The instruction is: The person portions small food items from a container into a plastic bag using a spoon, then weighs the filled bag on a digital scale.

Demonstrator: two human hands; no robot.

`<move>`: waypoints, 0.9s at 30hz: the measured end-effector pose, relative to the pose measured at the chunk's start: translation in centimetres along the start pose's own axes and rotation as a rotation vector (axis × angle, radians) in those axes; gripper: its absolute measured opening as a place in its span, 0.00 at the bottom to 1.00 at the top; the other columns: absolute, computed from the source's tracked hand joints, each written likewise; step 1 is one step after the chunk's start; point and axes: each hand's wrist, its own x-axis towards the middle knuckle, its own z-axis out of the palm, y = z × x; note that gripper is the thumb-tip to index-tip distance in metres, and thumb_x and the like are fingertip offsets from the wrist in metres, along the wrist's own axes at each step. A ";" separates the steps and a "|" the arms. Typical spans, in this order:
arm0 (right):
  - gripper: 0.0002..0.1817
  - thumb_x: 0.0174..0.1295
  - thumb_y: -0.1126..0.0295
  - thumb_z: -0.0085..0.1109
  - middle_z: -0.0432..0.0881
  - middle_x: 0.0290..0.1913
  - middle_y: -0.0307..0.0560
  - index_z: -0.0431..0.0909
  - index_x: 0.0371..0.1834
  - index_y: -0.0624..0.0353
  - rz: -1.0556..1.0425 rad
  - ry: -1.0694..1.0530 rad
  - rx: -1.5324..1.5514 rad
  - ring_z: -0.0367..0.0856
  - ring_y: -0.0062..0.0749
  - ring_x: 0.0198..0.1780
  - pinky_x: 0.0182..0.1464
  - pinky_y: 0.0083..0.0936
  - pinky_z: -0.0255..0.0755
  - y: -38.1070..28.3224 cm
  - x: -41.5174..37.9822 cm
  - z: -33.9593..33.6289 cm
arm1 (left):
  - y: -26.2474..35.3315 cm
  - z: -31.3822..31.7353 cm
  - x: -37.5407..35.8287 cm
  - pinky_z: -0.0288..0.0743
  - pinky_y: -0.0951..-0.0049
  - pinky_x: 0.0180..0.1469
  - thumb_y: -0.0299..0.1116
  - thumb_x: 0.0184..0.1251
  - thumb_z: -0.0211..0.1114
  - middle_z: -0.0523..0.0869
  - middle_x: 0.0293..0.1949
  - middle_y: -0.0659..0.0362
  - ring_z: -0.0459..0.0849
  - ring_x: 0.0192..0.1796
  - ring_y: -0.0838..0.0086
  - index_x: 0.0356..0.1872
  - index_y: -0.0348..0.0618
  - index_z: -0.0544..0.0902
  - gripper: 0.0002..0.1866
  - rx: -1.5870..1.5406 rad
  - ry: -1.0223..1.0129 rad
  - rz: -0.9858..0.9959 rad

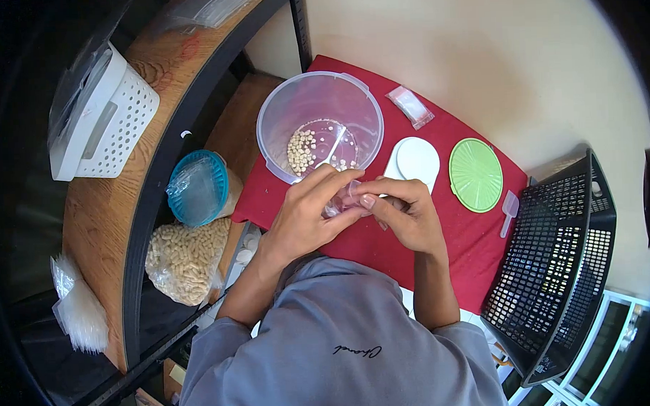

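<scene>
Both my hands meet above the red cloth, just in front of a large clear plastic tub. My left hand (311,212) has its fingers closed round a small clear plastic bag (344,198). The fingertips of my right hand (404,209) pinch the same bag from the other side. What the bag contains is mostly hidden by my fingers. Beyond my left hand stands the tub (319,96), with pale nut-like pieces (301,150) and a white spoon (335,145) inside. A white round-topped device (417,160) lies beyond my right hand.
A pack of clear bags (410,107), a green lid (476,175) and a small scoop (510,205) lie on the red cloth (455,248). A black basket (549,267) stands right. Left are a wooden shelf (90,233), a white basket (118,117) and a bag of pale pieces (185,261).
</scene>
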 end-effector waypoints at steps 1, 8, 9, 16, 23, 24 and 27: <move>0.13 0.63 0.78 0.63 0.87 0.39 0.49 0.83 0.51 0.66 -0.018 -0.041 0.003 0.78 0.16 0.32 0.30 0.13 0.69 0.0 0.1 0.0 | 0.0 -0.1 -0.1 0.77 0.73 0.38 0.25 0.46 0.78 0.83 0.37 0.54 0.85 0.36 0.69 0.52 0.37 0.83 0.26 -0.001 -0.009 -0.016; 0.21 0.64 0.76 0.63 0.87 0.43 0.47 0.78 0.62 0.60 0.139 -0.206 0.022 0.74 0.15 0.31 0.30 0.16 0.69 0.1 -0.3 -1.7 | -1.3 -0.9 -0.6 0.74 0.77 0.33 0.26 0.57 0.74 0.85 0.38 0.58 0.81 0.34 0.81 0.59 0.41 0.76 0.27 -0.269 -0.060 -0.176; 0.21 0.64 0.76 0.63 0.87 0.43 0.47 0.78 0.62 0.60 0.140 -0.207 0.022 0.74 0.15 0.31 0.30 0.16 0.69 0.2 -0.3 -1.8 | -1.6 -1.2 -0.8 0.74 0.77 0.33 0.26 0.57 0.74 0.85 0.38 0.58 0.81 0.34 0.81 0.59 0.41 0.76 0.27 -0.269 -0.060 -0.177; 0.26 0.65 0.75 0.61 0.84 0.54 0.52 0.73 0.67 0.57 0.169 -0.332 0.199 0.83 0.23 0.40 0.35 0.19 0.78 1.3 -0.5 -2.5 | -3.7 -3.7 -1.9 0.62 0.86 0.21 0.24 0.67 0.65 0.85 0.31 0.59 0.72 0.21 0.88 0.48 0.35 0.80 0.10 -0.615 0.028 -0.461; 0.29 0.66 0.75 0.61 0.82 0.58 0.53 0.67 0.71 0.57 0.210 -0.329 0.256 0.86 0.27 0.42 0.37 0.22 0.82 0.7 -0.6 -2.9 | -3.5 -4.5 -2.1 0.74 0.81 0.38 0.22 0.64 0.66 0.83 0.36 0.57 0.79 0.34 0.82 0.47 0.35 0.80 0.11 -0.262 0.408 -0.246; 0.29 0.66 0.75 0.61 0.82 0.58 0.53 0.67 0.71 0.57 0.215 -0.331 0.256 0.86 0.27 0.42 0.37 0.22 0.82 0.5 -0.6 -2.8 | -3.4 -4.8 -2.4 0.77 0.74 0.46 0.24 0.58 0.72 0.84 0.41 0.56 0.82 0.41 0.75 0.46 0.35 0.82 0.14 -0.149 0.276 -0.200; 0.28 0.66 0.73 0.61 0.85 0.52 0.53 0.68 0.71 0.57 0.231 -0.372 0.125 0.86 0.27 0.40 0.38 0.21 0.81 -0.3 -0.3 -2.1 | 0.9 -4.5 0.1 0.78 0.68 0.47 0.27 0.51 0.76 0.85 0.43 0.54 0.85 0.42 0.66 0.46 0.36 0.83 0.20 0.357 0.041 0.232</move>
